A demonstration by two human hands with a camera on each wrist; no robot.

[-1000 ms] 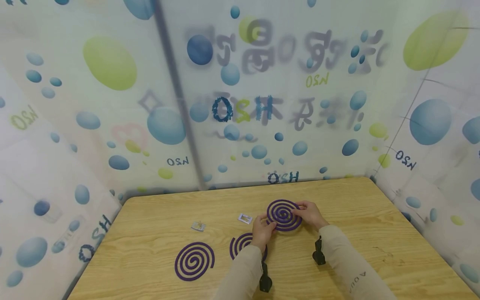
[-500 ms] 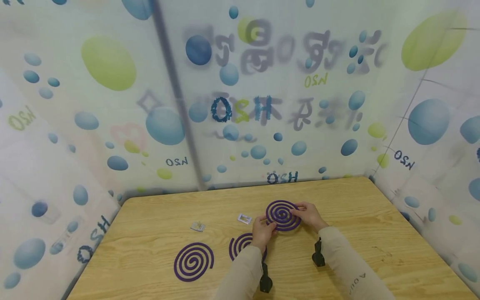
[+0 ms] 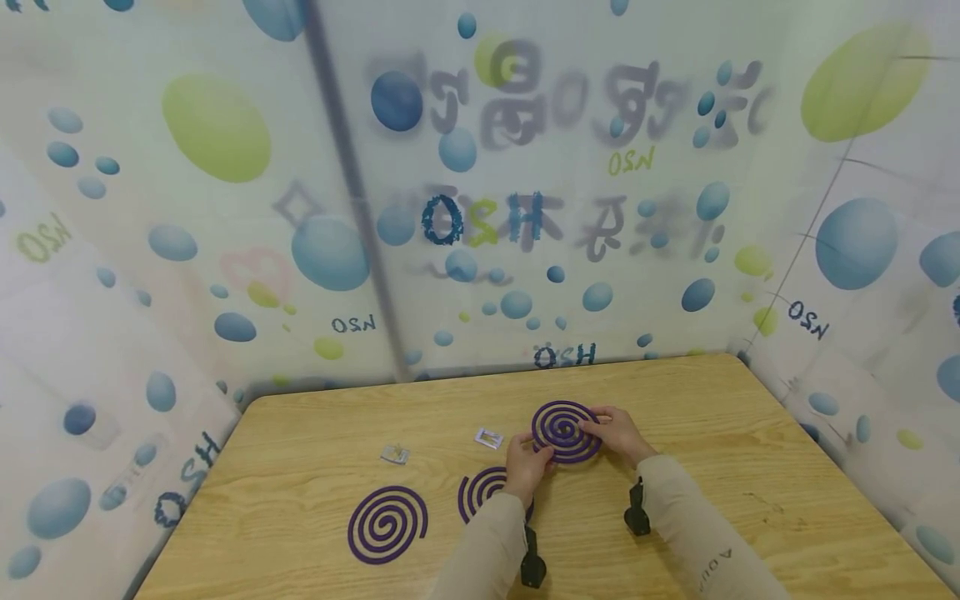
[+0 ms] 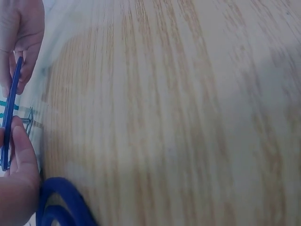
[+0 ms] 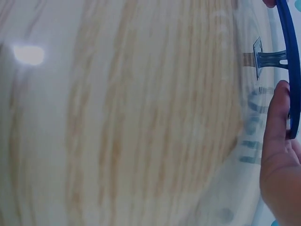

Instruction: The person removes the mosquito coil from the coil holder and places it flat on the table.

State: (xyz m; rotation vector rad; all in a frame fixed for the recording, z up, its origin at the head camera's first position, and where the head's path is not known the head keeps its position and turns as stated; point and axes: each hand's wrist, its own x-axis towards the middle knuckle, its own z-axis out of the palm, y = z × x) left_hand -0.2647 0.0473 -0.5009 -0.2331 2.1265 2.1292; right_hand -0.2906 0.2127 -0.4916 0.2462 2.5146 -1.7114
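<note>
A purple mosquito coil (image 3: 566,432) is held level above the table by both hands. My left hand (image 3: 527,467) pinches its near left edge, thumb on top. My right hand (image 3: 618,432) grips the right edge, its thumb reaching over the rings. Beneath the coil, in the right wrist view, a small metal stand (image 5: 270,60) has its upright reaching up to the coil's underside. The left wrist view shows the coil (image 4: 10,117) edge-on between the two hands. A second coil (image 3: 480,492) lies partly hidden under my left forearm.
Another purple coil (image 3: 387,525) lies flat at the left front of the wooden table (image 3: 300,467). Two small metal stands, one at the left (image 3: 395,453) and one nearer the middle (image 3: 489,437), lie behind the coils. A patterned curtain (image 3: 480,333) rises along the table's far edge.
The held coil has stayed in nearly the same spot, with very slight shifts of the coil and the right thumb. Both hands keep their hold.
</note>
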